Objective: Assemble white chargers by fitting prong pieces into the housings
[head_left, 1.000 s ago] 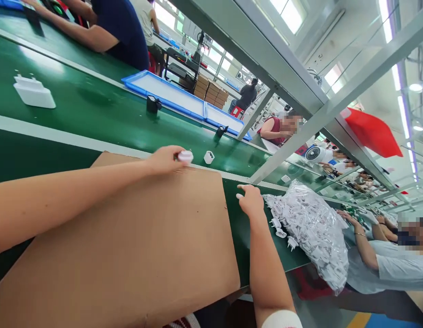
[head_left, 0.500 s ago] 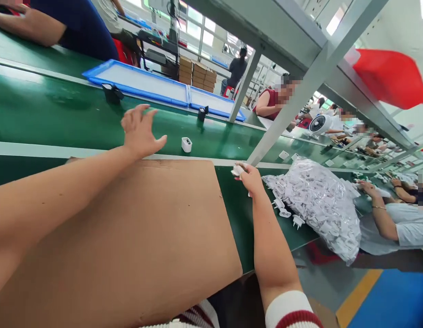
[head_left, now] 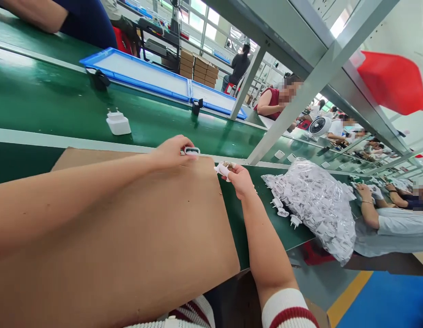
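My left hand (head_left: 170, 151) grips a small white charger shell (head_left: 192, 151) with its open end facing out, at the far edge of a brown cardboard sheet (head_left: 136, 237). A short way to the right, my right hand (head_left: 239, 180) pinches a small white plug piece (head_left: 221, 169) over the cardboard's far right corner. The two parts are apart. An assembled white charger (head_left: 118, 123) with two pins lies on the green conveyor belt (head_left: 61, 109) beyond my left hand.
A clear bag of white plug parts (head_left: 314, 205) lies right of my right hand, with loose pieces (head_left: 283, 212) spilled beside it. Blue trays (head_left: 146, 77) and black fixtures (head_left: 197, 105) line the belt's far side. Other people sit along the line. A metal post (head_left: 283, 123) slants overhead.
My left hand, open over the belt half a second ago, now holds a white shell at the cardboard edge. My right hand drew a plug piece toward it. A charger lies on the belt.
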A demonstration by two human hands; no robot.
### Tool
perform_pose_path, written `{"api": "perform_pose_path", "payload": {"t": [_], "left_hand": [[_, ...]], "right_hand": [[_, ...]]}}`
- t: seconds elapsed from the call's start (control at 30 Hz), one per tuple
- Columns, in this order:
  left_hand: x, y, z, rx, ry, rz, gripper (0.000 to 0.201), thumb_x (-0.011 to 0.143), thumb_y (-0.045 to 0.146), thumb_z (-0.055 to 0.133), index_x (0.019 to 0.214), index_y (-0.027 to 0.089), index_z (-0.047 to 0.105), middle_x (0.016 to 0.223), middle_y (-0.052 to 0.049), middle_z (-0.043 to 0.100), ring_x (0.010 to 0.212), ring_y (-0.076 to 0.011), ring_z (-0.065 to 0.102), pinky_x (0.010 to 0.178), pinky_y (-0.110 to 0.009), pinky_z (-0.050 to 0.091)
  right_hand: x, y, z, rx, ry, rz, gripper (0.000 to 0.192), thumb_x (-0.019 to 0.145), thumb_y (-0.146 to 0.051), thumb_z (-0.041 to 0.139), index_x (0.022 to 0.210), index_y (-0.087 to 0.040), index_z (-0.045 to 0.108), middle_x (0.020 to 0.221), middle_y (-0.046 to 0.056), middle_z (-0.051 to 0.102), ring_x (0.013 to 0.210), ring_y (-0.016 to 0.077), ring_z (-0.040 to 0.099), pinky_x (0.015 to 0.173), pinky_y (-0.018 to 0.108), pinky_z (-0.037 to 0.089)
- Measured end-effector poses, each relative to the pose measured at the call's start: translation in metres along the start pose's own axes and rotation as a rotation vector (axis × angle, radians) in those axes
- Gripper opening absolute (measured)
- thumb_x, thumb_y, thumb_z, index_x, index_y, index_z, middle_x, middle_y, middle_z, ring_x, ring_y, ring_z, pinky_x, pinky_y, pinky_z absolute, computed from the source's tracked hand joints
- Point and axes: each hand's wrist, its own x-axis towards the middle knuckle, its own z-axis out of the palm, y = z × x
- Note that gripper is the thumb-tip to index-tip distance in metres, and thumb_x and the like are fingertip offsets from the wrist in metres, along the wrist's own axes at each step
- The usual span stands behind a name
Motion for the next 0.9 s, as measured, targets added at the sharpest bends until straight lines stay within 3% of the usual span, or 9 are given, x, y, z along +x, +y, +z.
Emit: {"api": "perform_pose_path", "payload": {"t": [0.13, 0.23, 0.4, 0.5, 0.9], "left_hand": [[-0.058, 0.032, 0.016, -0.236, -0.125, -0.019, 0.053, 0.077, 0.063, 0.065, 0.107, 0.020, 0.069, 0.102, -0.007, 0.073, 0.081, -0.0235, 0.065, 0.077, -0.035, 0.053], [-0.079, 0.039, 0.022, -0.324, -0.155, -0.041, 0.056, 0.075, 0.063, 0.068, 0.111, 0.020, 0.070, 0.101, -0.005, 0.074, 0.078, -0.0219, 0.064, 0.074, -0.033, 0.052], [-0.082, 0.031, 0.028, -0.395, -0.128, 0.013, 0.050, 0.076, 0.059, 0.066, 0.107, 0.021, 0.075, 0.096, -0.003, 0.073, 0.085, -0.0241, 0.065, 0.076, -0.032, 0.049], [-0.081, 0.030, 0.029, -0.400, -0.125, 0.021, 0.043, 0.079, 0.053, 0.067, 0.106, 0.021, 0.076, 0.102, -0.002, 0.074, 0.096, -0.0257, 0.067, 0.083, -0.032, 0.049], [-0.084, 0.032, 0.028, -0.464, -0.126, -0.029, 0.033, 0.078, 0.047, 0.073, 0.094, 0.018, 0.077, 0.095, -0.001, 0.074, 0.090, -0.0248, 0.066, 0.076, -0.033, 0.048]], "right_hand": [[-0.007, 0.005, 0.019, -0.142, 0.032, -0.192, 0.043, 0.064, -0.046, 0.090, 0.097, -0.021, 0.079, 0.098, 0.004, 0.081, 0.091, 0.0216, 0.074, 0.079, 0.032, 0.060], [-0.015, 0.010, 0.032, -0.313, 0.011, -0.308, 0.032, 0.074, -0.042, 0.084, 0.100, -0.024, 0.081, 0.100, 0.003, 0.080, 0.098, 0.0216, 0.072, 0.093, 0.036, 0.057], [-0.022, 0.014, 0.040, -0.644, -0.018, -0.502, 0.025, 0.086, -0.027, 0.071, 0.109, -0.027, 0.079, 0.105, 0.003, 0.076, 0.109, 0.0222, 0.065, 0.105, 0.039, 0.052], [-0.021, 0.015, 0.041, -0.767, -0.059, -0.547, 0.028, 0.088, -0.022, 0.066, 0.113, -0.027, 0.077, 0.109, 0.004, 0.074, 0.113, 0.0229, 0.062, 0.109, 0.041, 0.049], [-0.019, 0.008, 0.038, -0.947, -0.180, -0.653, 0.030, 0.089, -0.018, 0.057, 0.111, -0.025, 0.075, 0.094, 0.002, 0.067, 0.106, 0.0246, 0.057, 0.100, 0.043, 0.053]]}}
